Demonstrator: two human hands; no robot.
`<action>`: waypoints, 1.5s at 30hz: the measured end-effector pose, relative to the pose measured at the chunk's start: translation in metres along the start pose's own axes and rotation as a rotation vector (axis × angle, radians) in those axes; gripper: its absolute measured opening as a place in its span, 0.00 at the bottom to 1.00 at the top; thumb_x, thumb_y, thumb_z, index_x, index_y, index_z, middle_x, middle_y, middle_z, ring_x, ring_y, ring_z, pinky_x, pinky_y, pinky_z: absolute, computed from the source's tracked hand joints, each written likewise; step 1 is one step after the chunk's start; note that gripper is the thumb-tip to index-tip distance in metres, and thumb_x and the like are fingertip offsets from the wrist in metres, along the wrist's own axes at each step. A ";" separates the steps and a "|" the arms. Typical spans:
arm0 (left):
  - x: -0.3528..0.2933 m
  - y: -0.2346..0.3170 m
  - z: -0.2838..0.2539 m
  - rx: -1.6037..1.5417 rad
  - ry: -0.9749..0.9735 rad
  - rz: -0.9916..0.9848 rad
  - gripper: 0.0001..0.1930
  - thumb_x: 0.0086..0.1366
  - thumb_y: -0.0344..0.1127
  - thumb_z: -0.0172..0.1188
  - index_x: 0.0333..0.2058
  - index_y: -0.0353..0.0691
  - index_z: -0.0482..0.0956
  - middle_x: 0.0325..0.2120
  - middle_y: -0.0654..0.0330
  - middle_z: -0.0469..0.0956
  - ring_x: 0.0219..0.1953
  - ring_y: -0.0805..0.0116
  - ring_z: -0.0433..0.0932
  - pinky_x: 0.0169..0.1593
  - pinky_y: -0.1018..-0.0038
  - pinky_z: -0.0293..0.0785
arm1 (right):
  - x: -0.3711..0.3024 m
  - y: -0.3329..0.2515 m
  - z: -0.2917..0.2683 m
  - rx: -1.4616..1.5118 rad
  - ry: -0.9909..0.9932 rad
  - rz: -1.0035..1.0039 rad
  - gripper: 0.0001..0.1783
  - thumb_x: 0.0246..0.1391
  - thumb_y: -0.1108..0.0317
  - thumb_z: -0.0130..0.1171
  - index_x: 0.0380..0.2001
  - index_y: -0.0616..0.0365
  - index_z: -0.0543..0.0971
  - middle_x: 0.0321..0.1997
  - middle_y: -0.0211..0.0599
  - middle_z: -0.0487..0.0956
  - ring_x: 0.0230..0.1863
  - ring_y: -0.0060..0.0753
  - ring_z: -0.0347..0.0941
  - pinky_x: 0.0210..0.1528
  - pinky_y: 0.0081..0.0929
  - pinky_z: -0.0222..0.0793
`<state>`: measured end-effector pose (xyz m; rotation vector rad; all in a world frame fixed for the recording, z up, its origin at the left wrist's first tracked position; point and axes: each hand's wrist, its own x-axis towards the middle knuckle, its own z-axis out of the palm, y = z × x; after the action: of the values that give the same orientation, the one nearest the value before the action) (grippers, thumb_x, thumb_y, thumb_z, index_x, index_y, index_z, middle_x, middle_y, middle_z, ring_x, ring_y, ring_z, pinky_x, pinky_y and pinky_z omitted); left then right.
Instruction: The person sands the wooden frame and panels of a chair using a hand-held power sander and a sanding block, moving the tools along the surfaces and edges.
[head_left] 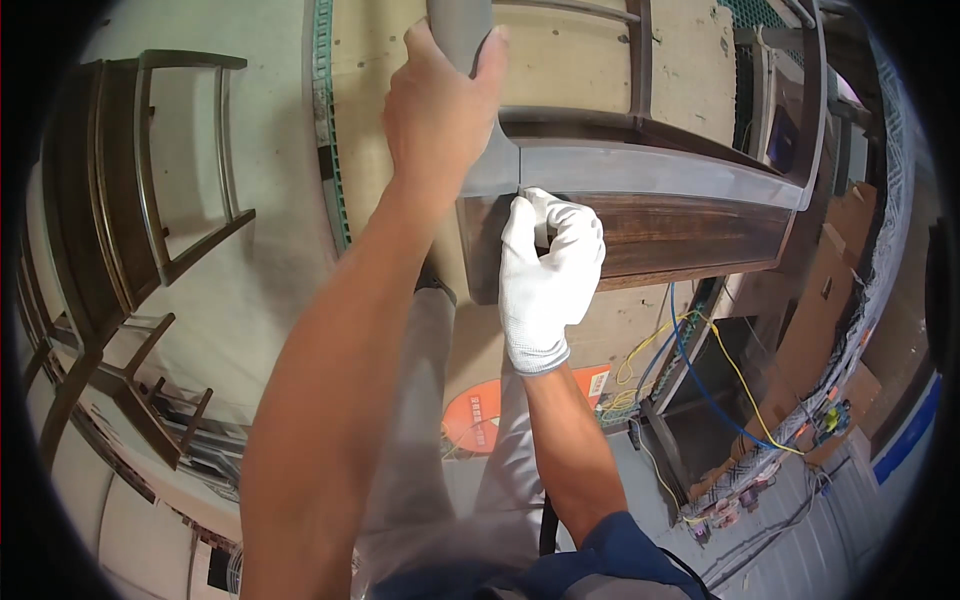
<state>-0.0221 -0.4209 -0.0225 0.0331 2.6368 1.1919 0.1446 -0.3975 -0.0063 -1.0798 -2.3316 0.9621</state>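
Note:
A dark wooden chair frame (660, 235) lies in front of me, with a grey unfinished upright post (462, 40) and a grey rail (650, 175). My left hand (440, 110), bare, is wrapped around the grey post near the top of the view. My right hand (548, 270) wears a white glove and presses a small pale pad, only partly visible under the fingers, against the dark wood-grain panel just below the joint of post and rail.
Dark wooden chair frames (120, 200) stand stacked at the left. A cardboard-covered work surface (370, 60) lies under the chair. Yellow and blue wires (700, 370) hang at the lower right beside a cardboard box (830, 290). An orange round disc (475, 420) lies below.

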 end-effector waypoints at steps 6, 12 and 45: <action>-0.001 -0.005 0.001 -0.148 -0.038 -0.020 0.41 0.65 0.63 0.61 0.58 0.26 0.70 0.42 0.38 0.84 0.48 0.39 0.83 0.55 0.56 0.77 | 0.011 -0.010 0.011 -0.200 0.098 -0.142 0.10 0.56 0.66 0.72 0.29 0.55 0.79 0.33 0.36 0.79 0.37 0.43 0.74 0.42 0.38 0.70; 0.000 -0.006 -0.007 -0.097 -0.080 -0.042 0.37 0.68 0.63 0.61 0.54 0.29 0.75 0.45 0.43 0.84 0.49 0.46 0.83 0.54 0.60 0.77 | 0.024 -0.023 0.004 -0.281 0.017 -0.187 0.08 0.56 0.65 0.70 0.31 0.55 0.81 0.31 0.38 0.77 0.36 0.44 0.75 0.40 0.39 0.70; -0.187 -0.023 -0.104 -0.863 -0.084 -0.491 0.14 0.73 0.30 0.61 0.53 0.28 0.80 0.38 0.61 0.83 0.46 0.74 0.82 0.50 0.80 0.76 | -0.042 -0.046 -0.030 0.028 -0.603 -0.318 0.14 0.54 0.71 0.66 0.45 0.56 0.81 0.41 0.43 0.80 0.39 0.49 0.76 0.39 0.40 0.74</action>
<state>0.1369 -0.5358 0.0664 -0.6480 1.6996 1.9198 0.1660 -0.4388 0.0449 -0.4065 -2.8265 1.3161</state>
